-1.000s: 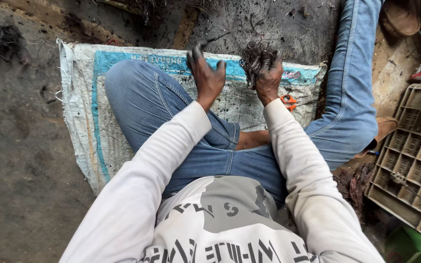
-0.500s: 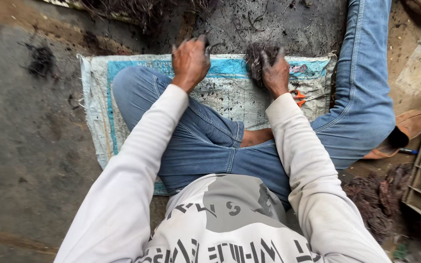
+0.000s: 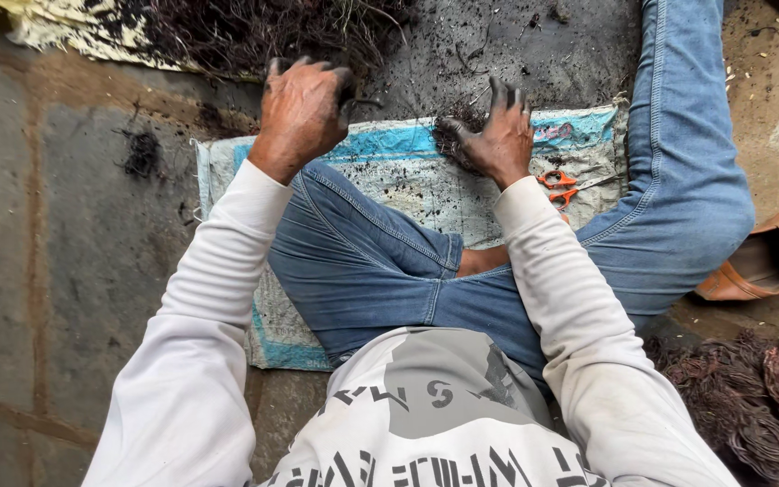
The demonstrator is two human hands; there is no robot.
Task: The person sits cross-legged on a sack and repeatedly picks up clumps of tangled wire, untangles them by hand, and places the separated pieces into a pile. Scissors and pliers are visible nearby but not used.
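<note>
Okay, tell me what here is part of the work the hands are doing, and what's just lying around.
In use:
- left hand, reaching into the dark root pile
- right hand, pressing a root clump
- woven sack mat under the work

Lying about:
- orange scissors on the mat
- brown sandal
- reddish fibre heap
- small dark tuft on the floor

Sack under you: a flattened woven sack lies spread on the floor beneath your legs, white with a blue band along its far edge and near corner, speckled with dark soil.
Print on it: a small patch of reddish print sits near its far right corner.
Second sack: a pale yellowish one lies top left, under a heap of roots.
</note>
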